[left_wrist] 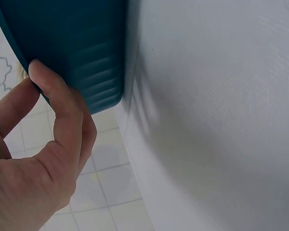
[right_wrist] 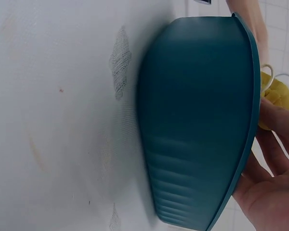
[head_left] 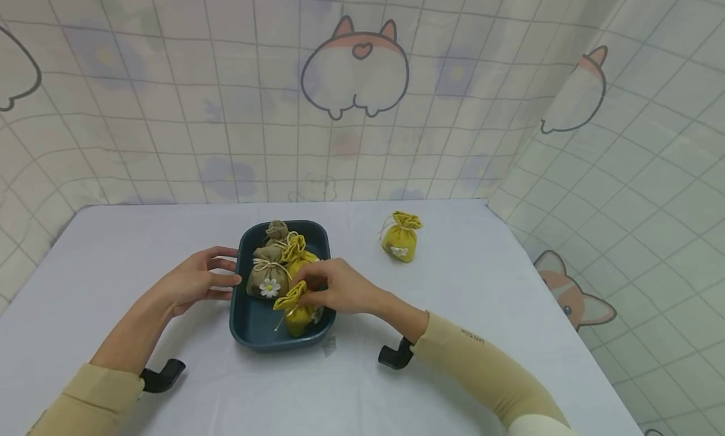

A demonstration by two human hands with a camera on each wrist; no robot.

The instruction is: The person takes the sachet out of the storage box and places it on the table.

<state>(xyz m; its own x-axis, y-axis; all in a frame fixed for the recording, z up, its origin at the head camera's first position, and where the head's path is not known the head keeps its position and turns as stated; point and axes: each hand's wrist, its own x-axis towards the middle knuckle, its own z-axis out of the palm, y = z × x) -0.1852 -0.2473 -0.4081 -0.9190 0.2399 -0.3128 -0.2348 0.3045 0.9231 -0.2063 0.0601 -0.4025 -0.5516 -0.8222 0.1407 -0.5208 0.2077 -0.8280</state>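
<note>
- In the near right part of the tray (head_left: 255, 323), the right hand (head_left: 340, 288) pinched the front yellow pouch (head_left: 298, 321) at its tied neck, thumb against bent index finger.
- At the tray's left side, the left hand (head_left: 195, 279) had thumb and finger closed on the rim, one tip over it, one on the outer wall; other fingers loosely bent and slightly spread.
- Hidden: the front pouch's flower was partly covered by the right hand. In the right wrist view the tray wall blocked most of that pouch and some fingertips; left wrist view showed mainly the outer wall, contents out of sight.
- Tray: dark teal, rounded corners, flat on the white cloth (head_left: 351, 392). Held pouch low in it, tilted. Behind that, a front brown pouch (head_left: 269, 282) with white flower on the left, a second yellow pouch (head_left: 296, 250) to its right, half behind the hand, and a rear brown pouch (head_left: 277, 231), mostly covered.
- Right of the tray, well apart: loose yellow pouch (head_left: 401, 240), upright, flower low on its front.
- Farthest: grid-patterned curtain (head_left: 238, 134) with corgi drawings, some cut off by the frame.
</note>
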